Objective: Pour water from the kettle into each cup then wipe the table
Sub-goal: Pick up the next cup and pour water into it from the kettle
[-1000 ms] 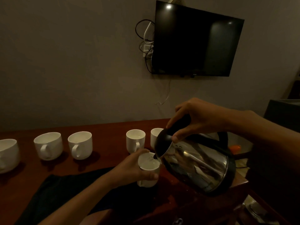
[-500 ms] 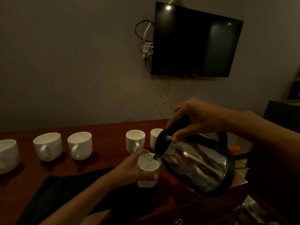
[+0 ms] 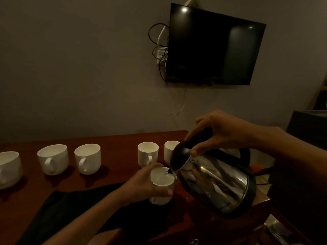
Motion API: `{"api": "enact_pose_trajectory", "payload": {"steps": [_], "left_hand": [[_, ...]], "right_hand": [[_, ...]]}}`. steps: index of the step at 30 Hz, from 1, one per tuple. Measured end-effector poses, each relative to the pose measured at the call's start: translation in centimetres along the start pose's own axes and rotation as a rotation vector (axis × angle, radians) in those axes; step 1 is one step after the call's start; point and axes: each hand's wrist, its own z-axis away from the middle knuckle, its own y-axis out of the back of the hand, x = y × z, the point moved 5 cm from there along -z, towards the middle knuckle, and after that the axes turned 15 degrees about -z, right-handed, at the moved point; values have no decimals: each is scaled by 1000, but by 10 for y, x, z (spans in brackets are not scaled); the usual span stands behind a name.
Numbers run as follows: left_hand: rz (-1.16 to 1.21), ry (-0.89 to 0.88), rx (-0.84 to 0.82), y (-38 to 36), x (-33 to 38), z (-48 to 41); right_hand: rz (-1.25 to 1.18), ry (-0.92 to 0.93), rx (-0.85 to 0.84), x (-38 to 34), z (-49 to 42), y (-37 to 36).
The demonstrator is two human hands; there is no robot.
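Observation:
My right hand (image 3: 219, 131) grips the black handle of a steel kettle (image 3: 217, 183), tilted to the left with its spout over a white cup (image 3: 161, 179). My left hand (image 3: 143, 184) is wrapped round that cup, holding it near the table's front. Water shows inside the cup at the spout. Several more white cups stand in a row on the dark wooden table (image 3: 115, 174): one at the far left (image 3: 8, 168), two wide ones (image 3: 53, 159) (image 3: 88, 158), and two narrow ones (image 3: 147, 153) (image 3: 169, 150) behind the kettle's lid.
A black cloth (image 3: 74, 209) lies on the table under my left forearm. A dark television (image 3: 214, 46) with dangling cables hangs on the wall behind. The table's right edge is just under the kettle; dim clutter lies on the floor beyond.
Almost nothing moves: both hands keep their hold and the kettle stays tilted over the held cup.

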Motion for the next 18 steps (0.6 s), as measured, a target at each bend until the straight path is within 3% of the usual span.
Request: {"api": "enact_pose_trajectory", "payload": {"steps": [18], "left_hand": [[-42,66,98,23,7,-2]], "right_hand": [[-113,120,355,25,39,-4]]}}
